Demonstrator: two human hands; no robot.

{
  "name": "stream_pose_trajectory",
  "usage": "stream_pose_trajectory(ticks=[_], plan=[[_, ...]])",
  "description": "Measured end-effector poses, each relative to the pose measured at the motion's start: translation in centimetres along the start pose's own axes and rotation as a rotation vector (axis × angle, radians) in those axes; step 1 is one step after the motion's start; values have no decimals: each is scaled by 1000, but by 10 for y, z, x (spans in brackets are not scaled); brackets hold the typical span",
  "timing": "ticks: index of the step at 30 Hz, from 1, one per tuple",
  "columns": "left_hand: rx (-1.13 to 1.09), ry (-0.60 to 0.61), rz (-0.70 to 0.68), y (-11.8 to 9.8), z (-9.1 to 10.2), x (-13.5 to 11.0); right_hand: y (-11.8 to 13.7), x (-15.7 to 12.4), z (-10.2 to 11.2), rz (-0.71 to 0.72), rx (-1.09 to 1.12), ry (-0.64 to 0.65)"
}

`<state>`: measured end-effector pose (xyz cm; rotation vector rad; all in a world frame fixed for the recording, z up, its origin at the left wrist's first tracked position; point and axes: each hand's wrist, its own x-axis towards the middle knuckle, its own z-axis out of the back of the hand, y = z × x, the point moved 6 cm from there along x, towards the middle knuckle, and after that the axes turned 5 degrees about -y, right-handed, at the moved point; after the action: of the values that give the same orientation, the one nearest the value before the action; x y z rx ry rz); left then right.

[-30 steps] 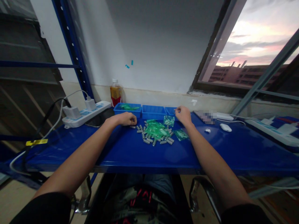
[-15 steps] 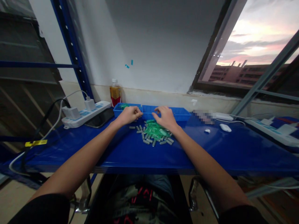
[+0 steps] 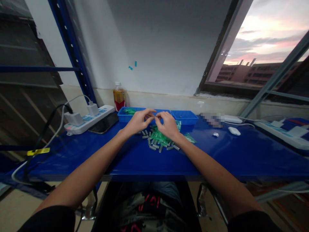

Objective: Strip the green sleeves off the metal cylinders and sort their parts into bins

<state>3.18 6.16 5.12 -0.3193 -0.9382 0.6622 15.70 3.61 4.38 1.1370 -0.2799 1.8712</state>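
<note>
1. Most of the metal cylinders (image 3: 154, 147) and green bags (image 3: 160, 137) are lying loose in one pile on the blue table (image 3: 217, 154). Only a few green pieces are sitting in the left blue tray (image 3: 122, 118).
2. Left hand (image 3: 137, 121) and right hand (image 3: 167, 125) are meeting fingertip to fingertip just above the pile, with the fingers curled. Whether they are pinching a piece, I cannot tell.

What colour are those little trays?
The trays are blue, seen in the head view.

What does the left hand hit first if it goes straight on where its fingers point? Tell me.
Most likely the right hand: the left hand points its fingers rightward at the right fingertips, almost touching above the pile of green packets. Depth is unclear, but nothing shows between them.
</note>
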Motion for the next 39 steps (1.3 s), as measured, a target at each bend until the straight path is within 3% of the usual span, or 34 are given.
stream_pose_trajectory(ticks=[10,17,24,29,33,39], plan=[[172,22,-188,-8,1,-1,-6,-4,0,-130,193,-56],[199,28,-128,-8,3,0,4,-7,1,69,135,-60],[223,64,-135,-11,-2,-2,11,-7,7,127,86,-92],[184,14,-114,-8,1,-2,11,-6,12,75,90,-104],[85,11,-199,-14,-2,-6,6,-4,12,4,110,-106],[148,-38,-205,-13,-7,-7,1,-5,1,-10,86,-38]])
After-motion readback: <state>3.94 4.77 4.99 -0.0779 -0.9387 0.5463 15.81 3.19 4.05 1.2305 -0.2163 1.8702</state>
